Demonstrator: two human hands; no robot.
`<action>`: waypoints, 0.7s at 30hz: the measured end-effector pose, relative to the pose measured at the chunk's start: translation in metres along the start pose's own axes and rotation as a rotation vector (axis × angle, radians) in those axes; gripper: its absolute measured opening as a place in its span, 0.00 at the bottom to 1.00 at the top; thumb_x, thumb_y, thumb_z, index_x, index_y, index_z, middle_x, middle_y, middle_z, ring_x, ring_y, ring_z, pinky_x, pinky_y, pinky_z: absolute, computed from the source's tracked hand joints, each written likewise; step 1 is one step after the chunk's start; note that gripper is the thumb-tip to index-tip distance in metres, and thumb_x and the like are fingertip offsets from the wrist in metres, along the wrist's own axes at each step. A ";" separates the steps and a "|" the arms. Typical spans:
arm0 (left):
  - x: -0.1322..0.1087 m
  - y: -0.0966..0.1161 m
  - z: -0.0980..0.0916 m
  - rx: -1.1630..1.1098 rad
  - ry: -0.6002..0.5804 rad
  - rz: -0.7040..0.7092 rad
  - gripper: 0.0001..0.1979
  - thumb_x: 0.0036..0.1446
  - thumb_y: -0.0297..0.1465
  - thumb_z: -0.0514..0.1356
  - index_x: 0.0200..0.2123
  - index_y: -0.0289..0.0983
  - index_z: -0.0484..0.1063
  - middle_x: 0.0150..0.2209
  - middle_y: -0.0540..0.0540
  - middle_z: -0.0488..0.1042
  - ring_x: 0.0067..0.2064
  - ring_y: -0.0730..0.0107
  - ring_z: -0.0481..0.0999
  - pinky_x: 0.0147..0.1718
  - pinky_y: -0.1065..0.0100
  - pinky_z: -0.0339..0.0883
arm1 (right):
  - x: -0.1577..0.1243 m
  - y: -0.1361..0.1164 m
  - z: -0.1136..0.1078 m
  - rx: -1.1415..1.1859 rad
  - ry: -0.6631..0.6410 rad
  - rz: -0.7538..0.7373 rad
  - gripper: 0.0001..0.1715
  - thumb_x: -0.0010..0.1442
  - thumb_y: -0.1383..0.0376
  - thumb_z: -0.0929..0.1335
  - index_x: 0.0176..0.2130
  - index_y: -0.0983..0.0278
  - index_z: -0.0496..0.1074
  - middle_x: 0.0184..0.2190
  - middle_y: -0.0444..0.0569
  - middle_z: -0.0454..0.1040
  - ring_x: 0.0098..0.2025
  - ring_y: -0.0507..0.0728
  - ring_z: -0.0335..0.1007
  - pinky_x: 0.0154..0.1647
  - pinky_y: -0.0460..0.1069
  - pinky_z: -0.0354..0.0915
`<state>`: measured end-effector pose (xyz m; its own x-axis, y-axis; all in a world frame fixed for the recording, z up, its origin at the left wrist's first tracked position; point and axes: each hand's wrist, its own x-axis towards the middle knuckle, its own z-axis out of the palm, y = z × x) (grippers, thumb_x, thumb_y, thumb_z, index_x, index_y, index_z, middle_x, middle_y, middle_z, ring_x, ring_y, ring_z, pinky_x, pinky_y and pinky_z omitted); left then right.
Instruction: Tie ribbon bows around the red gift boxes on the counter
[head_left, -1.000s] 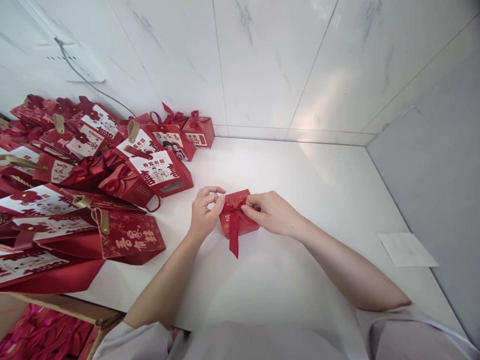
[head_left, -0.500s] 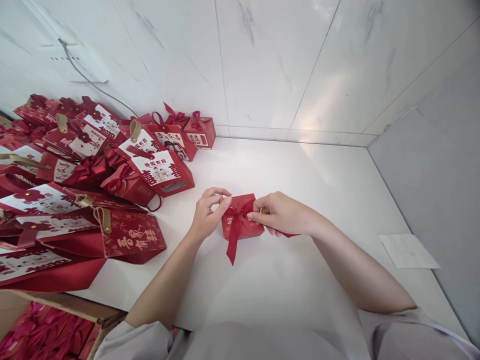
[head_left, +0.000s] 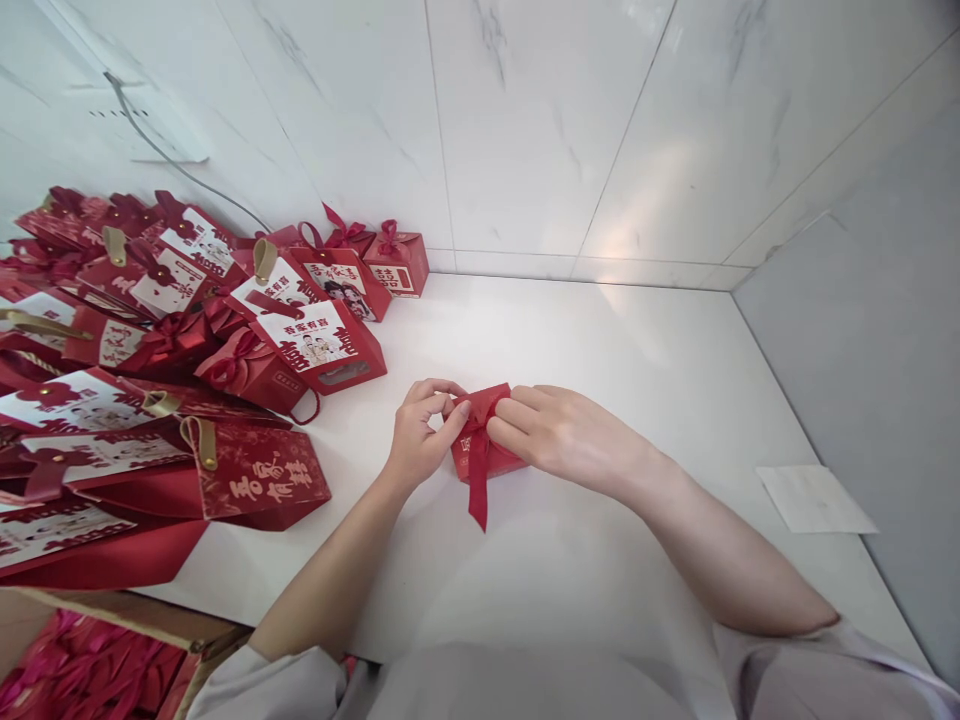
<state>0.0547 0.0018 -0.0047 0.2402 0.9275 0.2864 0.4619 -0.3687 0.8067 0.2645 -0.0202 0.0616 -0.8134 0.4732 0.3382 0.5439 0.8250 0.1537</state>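
A small red box [head_left: 495,461] rests on the white table, with a red ribbon [head_left: 478,490] tied on top and one tail hanging down its near side. My left hand [head_left: 429,430] is at the box's left, thumb and fingers closed on the ribbon's left part. From the right, my right hand [head_left: 551,430] reaches over the box with its fingers closed on the ribbon near the knot. It covers the box's right side and the ribbon's other tail.
Many red gift boxes and bags [head_left: 262,470] crowd the table's left side. At lower left, a cardboard box [head_left: 176,618] holds red and pink ribboned pieces. A white paper [head_left: 816,499] lies by the right edge. Tiled wall behind, with a cable [head_left: 180,163].
My right hand has turned palm down and shifted slightly left over the knot. The ribbon's hanging tail has swung a little to the right. My left hand stays at the box's left.
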 end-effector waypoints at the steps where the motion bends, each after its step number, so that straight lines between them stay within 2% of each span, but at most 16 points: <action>1: -0.001 0.000 0.001 -0.010 0.003 -0.007 0.18 0.61 0.32 0.57 0.19 0.37 0.62 0.39 0.47 0.75 0.44 0.65 0.72 0.47 0.61 0.63 | -0.001 0.001 -0.001 -0.018 0.020 0.006 0.17 0.61 0.81 0.57 0.30 0.64 0.62 0.26 0.45 0.64 0.26 0.53 0.59 0.27 0.49 0.52; 4: -0.002 0.001 0.003 -0.042 0.005 -0.027 0.17 0.60 0.32 0.58 0.19 0.37 0.63 0.39 0.47 0.75 0.44 0.65 0.72 0.47 0.61 0.63 | -0.008 0.008 -0.009 0.028 0.009 0.133 0.15 0.60 0.80 0.57 0.32 0.64 0.63 0.27 0.45 0.66 0.25 0.53 0.57 0.26 0.49 0.51; 7: -0.003 0.000 0.006 -0.037 0.031 -0.022 0.17 0.60 0.32 0.58 0.19 0.37 0.65 0.39 0.47 0.75 0.44 0.65 0.72 0.47 0.61 0.64 | -0.019 0.016 -0.023 0.263 -0.054 0.307 0.09 0.62 0.74 0.60 0.37 0.63 0.64 0.31 0.46 0.69 0.28 0.53 0.61 0.27 0.49 0.54; 9: -0.003 0.000 0.008 -0.018 0.075 0.001 0.17 0.60 0.31 0.59 0.19 0.37 0.64 0.39 0.47 0.75 0.44 0.65 0.72 0.47 0.61 0.64 | -0.025 0.021 -0.031 0.512 -0.184 0.381 0.06 0.63 0.66 0.64 0.42 0.61 0.64 0.37 0.47 0.72 0.32 0.54 0.66 0.30 0.48 0.58; 11: -0.003 -0.001 0.009 0.001 0.126 0.031 0.16 0.59 0.30 0.59 0.19 0.37 0.64 0.39 0.46 0.75 0.44 0.66 0.72 0.47 0.61 0.64 | -0.026 0.025 -0.035 0.762 -0.347 0.440 0.15 0.61 0.56 0.67 0.45 0.59 0.64 0.41 0.46 0.74 0.35 0.55 0.69 0.31 0.48 0.60; 14: -0.003 -0.001 0.009 0.023 0.169 0.065 0.16 0.59 0.29 0.59 0.19 0.37 0.64 0.39 0.46 0.75 0.44 0.66 0.72 0.46 0.61 0.64 | -0.020 0.026 -0.028 0.952 -0.455 0.612 0.20 0.63 0.46 0.61 0.41 0.59 0.65 0.33 0.45 0.74 0.30 0.54 0.68 0.27 0.48 0.59; 17: -0.003 -0.002 0.010 0.030 0.170 0.071 0.16 0.59 0.29 0.59 0.19 0.37 0.64 0.38 0.46 0.75 0.43 0.66 0.72 0.45 0.61 0.65 | -0.011 0.024 -0.012 0.909 -0.462 0.779 0.27 0.66 0.45 0.53 0.31 0.61 0.64 0.24 0.44 0.69 0.22 0.52 0.60 0.23 0.48 0.54; 21: -0.002 -0.003 0.009 0.029 0.153 0.082 0.16 0.59 0.29 0.58 0.19 0.37 0.64 0.38 0.46 0.75 0.43 0.66 0.72 0.45 0.61 0.65 | -0.005 0.019 0.002 0.954 -0.500 0.735 0.30 0.62 0.43 0.58 0.24 0.62 0.61 0.20 0.43 0.64 0.21 0.50 0.54 0.22 0.48 0.49</action>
<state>0.0606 0.0002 -0.0123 0.1460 0.8921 0.4276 0.4714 -0.4427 0.7628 0.2785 -0.0062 0.0607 -0.4904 0.7978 -0.3508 0.6997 0.1204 -0.7042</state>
